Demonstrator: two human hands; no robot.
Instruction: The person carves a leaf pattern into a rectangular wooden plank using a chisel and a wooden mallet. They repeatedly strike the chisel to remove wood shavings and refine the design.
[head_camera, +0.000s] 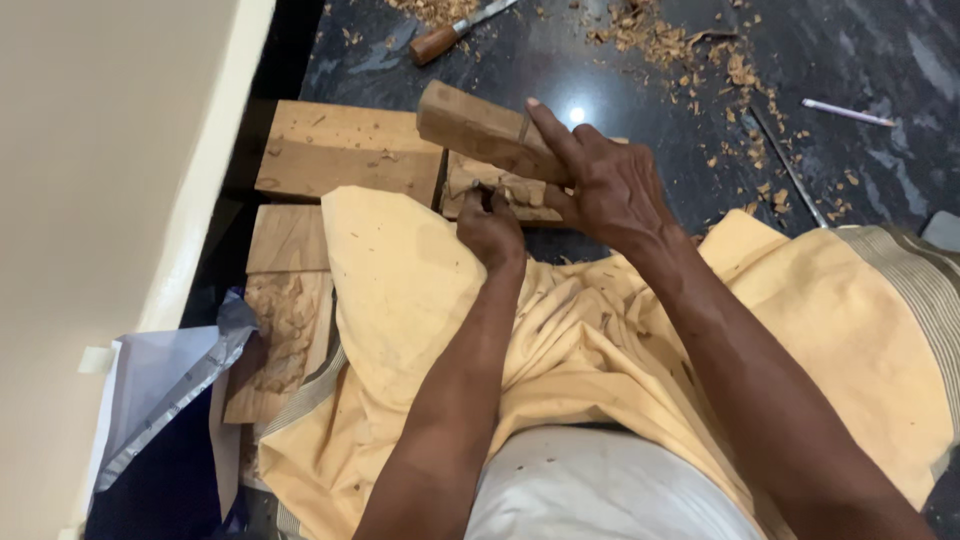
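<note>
A dark polished floor (620, 90) strewn with wood shavings (660, 40) lies beyond the hands, with a pale wall (90, 200) off to the left. The right hand (610, 185) reaches forward, wrapped around a wooden block (470, 125) used as a mallet. The left hand (490, 228), just beside it, pinches a small chisel (484, 190) against the carved wood piece (500, 190) lying under both hands, at the edge of yellow cloth (420, 290).

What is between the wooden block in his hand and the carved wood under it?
Nothing visible blocks it. The right hand holds the wooden block just above the carved wood. The left hand holds a thin tool against the carving, right below the block.
</note>
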